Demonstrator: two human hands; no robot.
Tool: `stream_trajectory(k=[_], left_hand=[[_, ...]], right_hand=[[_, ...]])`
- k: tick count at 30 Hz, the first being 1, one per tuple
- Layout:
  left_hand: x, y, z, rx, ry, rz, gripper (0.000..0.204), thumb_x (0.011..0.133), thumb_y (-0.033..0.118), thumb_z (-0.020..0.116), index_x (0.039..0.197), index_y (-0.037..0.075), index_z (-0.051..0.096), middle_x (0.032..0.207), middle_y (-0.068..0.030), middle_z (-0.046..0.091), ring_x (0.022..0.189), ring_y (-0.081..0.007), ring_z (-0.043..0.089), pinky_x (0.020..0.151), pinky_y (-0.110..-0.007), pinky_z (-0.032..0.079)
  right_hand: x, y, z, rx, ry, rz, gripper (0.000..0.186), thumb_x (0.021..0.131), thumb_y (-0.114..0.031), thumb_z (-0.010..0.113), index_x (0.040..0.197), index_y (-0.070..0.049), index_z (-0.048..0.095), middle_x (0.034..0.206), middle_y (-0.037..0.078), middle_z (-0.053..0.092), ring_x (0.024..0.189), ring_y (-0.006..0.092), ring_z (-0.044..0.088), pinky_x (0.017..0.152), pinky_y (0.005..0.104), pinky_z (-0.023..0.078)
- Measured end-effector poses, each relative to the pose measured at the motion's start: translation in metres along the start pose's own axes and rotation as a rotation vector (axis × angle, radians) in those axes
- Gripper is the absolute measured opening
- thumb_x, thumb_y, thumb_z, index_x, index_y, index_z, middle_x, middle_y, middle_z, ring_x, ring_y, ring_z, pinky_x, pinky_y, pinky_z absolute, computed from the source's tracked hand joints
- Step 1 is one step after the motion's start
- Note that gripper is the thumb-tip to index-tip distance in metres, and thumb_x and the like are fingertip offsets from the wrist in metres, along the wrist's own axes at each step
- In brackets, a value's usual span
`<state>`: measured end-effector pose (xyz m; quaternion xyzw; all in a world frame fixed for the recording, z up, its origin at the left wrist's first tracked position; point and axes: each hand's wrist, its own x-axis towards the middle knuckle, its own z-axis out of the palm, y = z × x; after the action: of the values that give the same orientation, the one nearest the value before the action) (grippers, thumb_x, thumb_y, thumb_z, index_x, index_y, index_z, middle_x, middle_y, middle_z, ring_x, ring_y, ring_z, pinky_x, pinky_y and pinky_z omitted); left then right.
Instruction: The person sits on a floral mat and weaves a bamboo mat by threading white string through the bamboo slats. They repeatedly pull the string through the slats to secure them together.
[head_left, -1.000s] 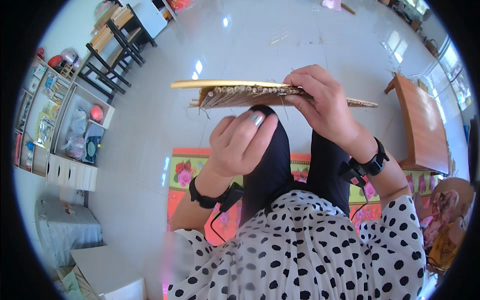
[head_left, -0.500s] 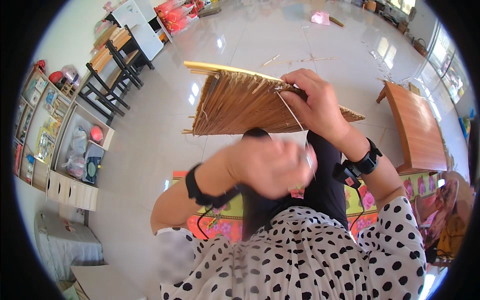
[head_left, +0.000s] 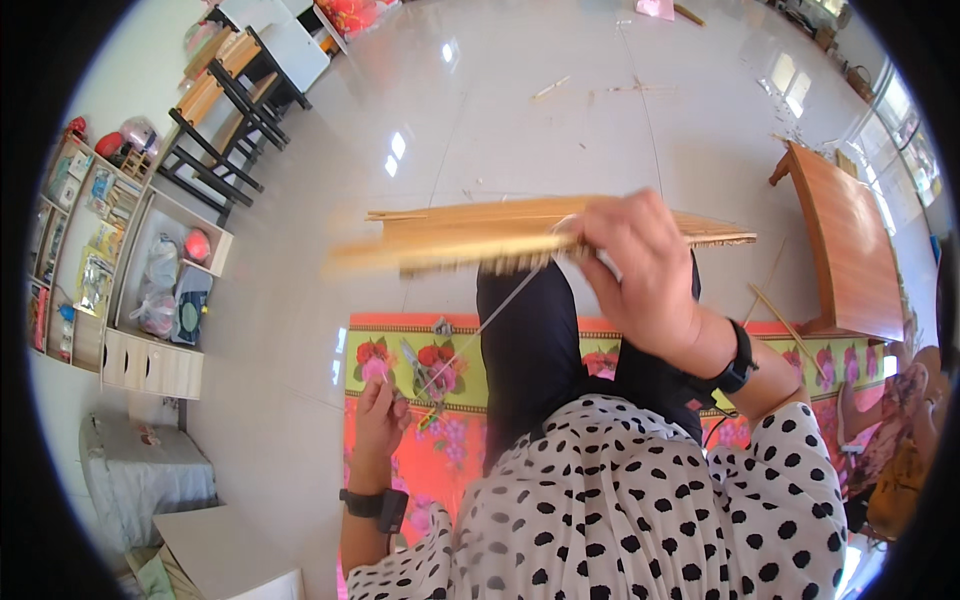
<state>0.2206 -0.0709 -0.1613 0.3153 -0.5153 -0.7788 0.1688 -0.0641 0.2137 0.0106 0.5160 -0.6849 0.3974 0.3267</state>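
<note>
My right hand (head_left: 635,265) grips a bundled mat of thin straw-coloured sticks (head_left: 455,225) above my knees, its near edge blurred by motion. A pale thread (head_left: 510,298) runs from the mat down-left to my left hand (head_left: 385,410), whose fingers are pinched on it; whether a needle is there too is too small to tell. Beside that hand, scissors (head_left: 410,355) and a small yellow-and-green item (head_left: 432,418) lie on the flowered floor mat (head_left: 450,460). Loose sticks (head_left: 775,310) lie to the right of my knees.
A low wooden table (head_left: 840,250) stands at right, beside a seated person's patterned clothing (head_left: 890,420). Cubby shelves with bags (head_left: 165,285), wooden chairs (head_left: 220,120) and a covered box (head_left: 140,470) line the left. Stick scraps (head_left: 550,88) are scattered on the tiled floor.
My left hand has moved from below the stick mat out to the lower left, drawing the thread long. My right hand and the stick mat have dropped lower and tilted, showing a different face.
</note>
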Motion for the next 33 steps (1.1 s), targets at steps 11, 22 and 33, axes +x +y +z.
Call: stream_trajectory(k=[11, 22, 33], left_hand=[[-0.038, -0.125, -0.107, -0.012, 0.193, -0.321, 0.010, 0.108, 0.021, 0.057, 0.104, 0.012, 0.059, 0.072, 0.0051, 0.052, 0.056, -0.0043, 0.047, 0.049, -0.021, 0.041], [-0.031, -0.143, -0.215, 0.160, 0.599, -0.262, 0.012, 0.106, 0.022, 0.059, 0.105, 0.011, 0.055, 0.069, -0.0012, 0.057, 0.046, -0.0097, 0.049, 0.039, -0.024, 0.037], [-0.022, -0.070, 0.064, 0.477, -0.511, 0.288, 0.018, 0.104, 0.007, 0.060, 0.120, -0.001, 0.061, 0.102, -0.0090, 0.069, 0.088, -0.0173, 0.070, 0.082, -0.031, 0.058]], right_hand=[[-0.097, -0.013, 0.012, 0.003, -0.085, -0.278, 0.046, 0.057, -0.014, 0.069, 0.102, -0.004, 0.076, 0.099, 0.004, 0.066, 0.082, 0.0192, 0.056, 0.066, 0.0324, 0.041], [-0.122, -0.014, 0.016, 0.084, -0.164, -0.294, 0.043, 0.060, -0.016, 0.070, 0.102, -0.008, 0.077, 0.098, -0.001, 0.067, 0.080, 0.0168, 0.056, 0.067, 0.0315, 0.041], [-0.106, -0.015, 0.012, 0.076, -0.190, -0.321, 0.042, 0.062, -0.016, 0.072, 0.102, -0.006, 0.078, 0.099, 0.001, 0.068, 0.078, 0.0175, 0.057, 0.065, 0.0319, 0.043]])
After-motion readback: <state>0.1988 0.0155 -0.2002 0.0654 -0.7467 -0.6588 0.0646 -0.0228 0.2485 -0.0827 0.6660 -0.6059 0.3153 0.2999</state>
